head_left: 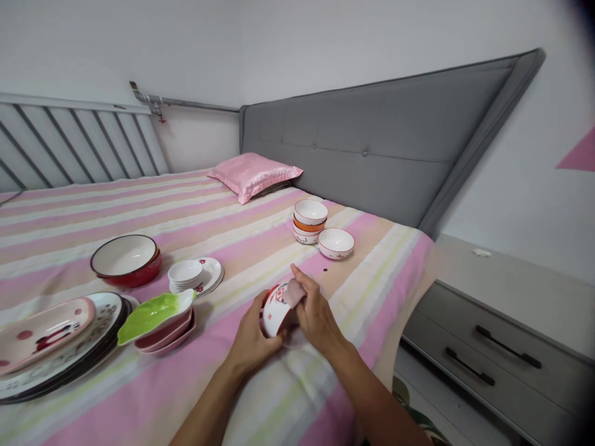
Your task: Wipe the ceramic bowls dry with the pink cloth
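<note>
My left hand [253, 334] grips a white bowl [273, 317] with a red rim and red printed figures, tilted on its side above the bed. In my right hand [316, 313] is a greyish-pink cloth [294, 292], pressed against the bowl's outer side near the rim. Below the bowl, something clear or pale lies partly hidden by my hands. Farther back stands a stack of bowls [310, 214], white with an orange one among them. Touching or close beside the stack is a single white bowl [336, 243] with a red rim.
To the left are red bowls [125, 260], small white dishes [186, 272], a green leaf-shaped dish [155, 317] on pink dishes [170, 339], and stacked oval plates [46, 331]. A pink pillow [255, 173] lies by the grey headboard [372, 136]. A drawer cabinet [488, 328] stands right.
</note>
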Motion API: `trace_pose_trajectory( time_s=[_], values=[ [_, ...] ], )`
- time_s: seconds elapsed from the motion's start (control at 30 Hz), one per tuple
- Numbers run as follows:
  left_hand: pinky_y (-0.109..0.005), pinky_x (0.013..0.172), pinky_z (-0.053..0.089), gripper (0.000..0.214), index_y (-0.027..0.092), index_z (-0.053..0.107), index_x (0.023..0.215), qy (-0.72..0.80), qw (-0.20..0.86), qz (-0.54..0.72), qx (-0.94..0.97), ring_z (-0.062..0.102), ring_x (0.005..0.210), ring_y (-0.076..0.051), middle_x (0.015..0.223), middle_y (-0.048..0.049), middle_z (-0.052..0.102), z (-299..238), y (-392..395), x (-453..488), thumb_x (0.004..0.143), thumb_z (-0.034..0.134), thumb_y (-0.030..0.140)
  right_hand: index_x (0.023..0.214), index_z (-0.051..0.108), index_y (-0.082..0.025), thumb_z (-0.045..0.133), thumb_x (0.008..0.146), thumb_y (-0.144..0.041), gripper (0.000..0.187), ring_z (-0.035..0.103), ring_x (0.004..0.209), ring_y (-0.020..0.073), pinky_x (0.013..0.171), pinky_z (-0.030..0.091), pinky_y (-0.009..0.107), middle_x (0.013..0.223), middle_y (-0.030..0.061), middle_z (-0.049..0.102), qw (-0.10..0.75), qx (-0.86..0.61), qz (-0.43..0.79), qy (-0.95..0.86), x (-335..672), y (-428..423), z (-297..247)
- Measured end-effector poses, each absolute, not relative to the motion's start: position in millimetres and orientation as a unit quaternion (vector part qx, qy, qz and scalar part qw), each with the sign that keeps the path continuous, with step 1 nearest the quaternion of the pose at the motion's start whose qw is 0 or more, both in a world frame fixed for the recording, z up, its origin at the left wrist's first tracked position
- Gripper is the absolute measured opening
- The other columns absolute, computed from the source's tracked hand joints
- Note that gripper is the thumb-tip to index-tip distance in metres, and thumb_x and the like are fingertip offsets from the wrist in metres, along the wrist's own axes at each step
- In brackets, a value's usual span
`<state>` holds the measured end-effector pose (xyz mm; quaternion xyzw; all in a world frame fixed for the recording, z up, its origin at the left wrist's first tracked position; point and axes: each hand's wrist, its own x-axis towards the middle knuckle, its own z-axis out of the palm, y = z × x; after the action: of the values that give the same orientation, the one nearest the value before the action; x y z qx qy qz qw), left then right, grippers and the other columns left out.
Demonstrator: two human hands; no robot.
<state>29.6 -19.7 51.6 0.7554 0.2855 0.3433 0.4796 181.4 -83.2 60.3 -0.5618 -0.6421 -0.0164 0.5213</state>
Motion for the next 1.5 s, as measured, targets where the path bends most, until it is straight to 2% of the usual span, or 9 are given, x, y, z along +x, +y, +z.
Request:
trace_pose_trajectory(
  time_s=[0.17, 0.3, 0.53, 0.73, 0.9, 1.0, 1.17, 1.37, 1.5],
  values=[
    [-0.032, 0.084, 0.049, 0.068, 0.017, 0.046, 0.125, 0.307, 0.494, 0.335, 0.741, 0.056, 0.105, -0.027, 0.120, -0.0104, 0.058, 52, -19, 30, 0.059, 0.064, 0.011, 0.095, 0.054, -0.017, 0.037, 0.077, 0.000, 0.030, 0.050, 0.116, 0.0188, 0.096, 0.045, 0.038, 0.122, 0.0122, 0.055, 0.572, -0.560, -0.080, -0.594, 183, -83, 57],
    [-0.035, 0.086, 0.049, 0.067, 0.015, 0.042, 0.125, 0.309, 0.499, 0.331, 0.739, 0.056, 0.106, -0.026, 0.121, -0.0108, 0.057, 51, -17, 30, 0.061, 0.061, 0.012, 0.083, 0.064, -0.020, 0.049, 0.078, -0.004, 0.023, 0.055, 0.100, 0.0193, 0.086, 0.049, 0.036, 0.107, 0.0072, 0.059, 0.580, -0.567, -0.145, -0.566, 189, -83, 59],
    [-0.035, 0.086, 0.050, 0.067, 0.015, 0.040, 0.126, 0.307, 0.486, 0.322, 0.752, 0.057, 0.104, -0.025, 0.121, -0.0110, 0.056, 53, -18, 31, 0.063, 0.063, 0.017, 0.091, 0.069, -0.023, 0.056, 0.082, -0.011, 0.020, 0.060, 0.076, 0.0124, 0.062, 0.052, 0.023, 0.087, 0.0033, 0.057, 0.654, -0.544, -0.104, -0.515, 194, -86, 68],
    [-0.036, 0.090, 0.048, 0.067, 0.018, 0.040, 0.127, 0.302, 0.422, 0.319, 0.793, 0.057, 0.103, -0.024, 0.121, -0.0093, 0.056, 51, -22, 32, 0.065, 0.064, 0.016, 0.100, 0.064, -0.023, 0.056, 0.085, -0.016, 0.018, 0.062, 0.092, 0.0167, 0.076, 0.054, 0.028, 0.097, 0.0059, 0.064, 0.663, -0.530, -0.073, -0.523, 189, -86, 71],
    [-0.038, 0.089, 0.048, 0.073, 0.016, 0.039, 0.130, 0.315, 0.411, 0.314, 0.796, 0.058, 0.103, -0.026, 0.121, -0.0115, 0.057, 47, -21, 31, 0.062, 0.067, 0.019, 0.122, 0.046, -0.022, 0.048, 0.085, -0.012, 0.038, 0.059, 0.107, 0.0176, 0.091, 0.050, 0.033, 0.119, 0.0086, 0.059, 0.644, -0.516, 0.044, -0.563, 182, -89, 68],
    [-0.039, 0.088, 0.048, 0.071, 0.016, 0.040, 0.128, 0.318, 0.407, 0.320, 0.794, 0.058, 0.101, -0.026, 0.119, -0.0113, 0.058, 48, -20, 30, 0.063, 0.068, 0.021, 0.118, 0.043, -0.019, 0.044, 0.074, -0.006, 0.046, 0.052, 0.117, 0.0209, 0.100, 0.043, 0.040, 0.128, 0.0108, 0.053, 0.615, -0.501, 0.064, -0.606, 181, -93, 71],
    [-0.037, 0.084, 0.050, 0.069, 0.016, 0.039, 0.128, 0.310, 0.404, 0.317, 0.800, 0.060, 0.097, -0.024, 0.117, -0.0104, 0.059, 49, -21, 31, 0.066, 0.068, 0.026, 0.119, 0.048, -0.017, 0.042, 0.058, -0.001, 0.063, 0.051, 0.115, 0.0203, 0.100, 0.042, 0.039, 0.119, 0.0085, 0.058, 0.523, -0.532, 0.003, -0.666, 181, -90, 70],
    [-0.045, 0.093, 0.045, 0.075, 0.017, 0.041, 0.131, 0.290, 0.310, 0.316, 0.849, 0.055, 0.110, -0.031, 0.124, -0.0130, 0.056, 49, -25, 31, 0.061, 0.066, 0.021, 0.116, 0.060, -0.022, 0.045, 0.074, -0.001, 0.049, 0.051, 0.118, 0.0195, 0.096, 0.042, 0.038, 0.121, 0.0039, 0.062, 0.441, -0.537, -0.113, -0.710, 188, -85, 67],
    [-0.049, 0.095, 0.042, 0.083, 0.013, 0.035, 0.134, 0.272, 0.261, 0.291, 0.879, 0.052, 0.113, -0.033, 0.126, -0.0166, 0.053, 48, -27, 32, 0.056, 0.063, 0.019, 0.110, 0.065, -0.022, 0.046, 0.086, -0.009, 0.033, 0.058, 0.110, 0.0190, 0.091, 0.045, 0.036, 0.113, 0.0037, 0.067, 0.451, -0.526, -0.113, -0.712, 194, -86, 67]
  ],
)
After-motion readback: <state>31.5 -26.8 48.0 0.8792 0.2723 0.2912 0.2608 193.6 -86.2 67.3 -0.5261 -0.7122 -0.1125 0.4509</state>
